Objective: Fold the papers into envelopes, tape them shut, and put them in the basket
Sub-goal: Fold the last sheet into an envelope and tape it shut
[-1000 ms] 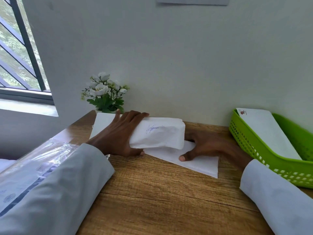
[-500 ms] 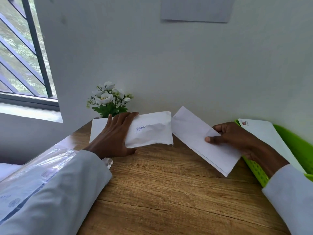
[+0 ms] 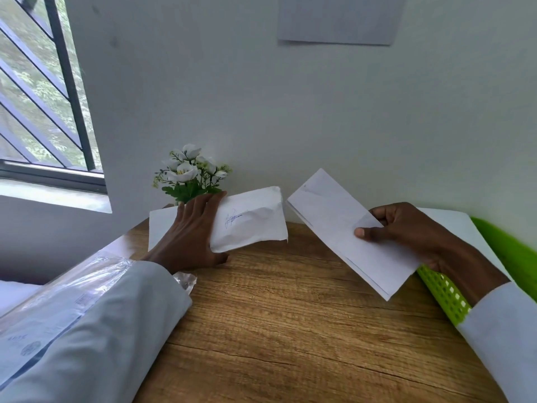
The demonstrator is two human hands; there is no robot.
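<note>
My left hand [image 3: 190,234] holds a folded white paper [image 3: 250,221] with a blue scribble on it, fingers over the top and thumb beneath, at the back of the wooden table [image 3: 290,330]. More white paper [image 3: 159,228] lies flat under that hand. My right hand [image 3: 406,231] pinches a long white envelope [image 3: 337,219] and holds it tilted in the air, left of the green basket [image 3: 444,295]. Another white envelope [image 3: 453,225] lies in the basket, partly hidden by my right hand.
A small pot of white flowers [image 3: 189,175] stands against the wall behind my left hand. A clear plastic packet [image 3: 58,309] with printed sheets lies under my left sleeve at the table's left edge. A window is at the far left.
My right hand lifted the long envelope off the table and carried it right toward the basket. My left hand kept its hold on the scribbled paper.
</note>
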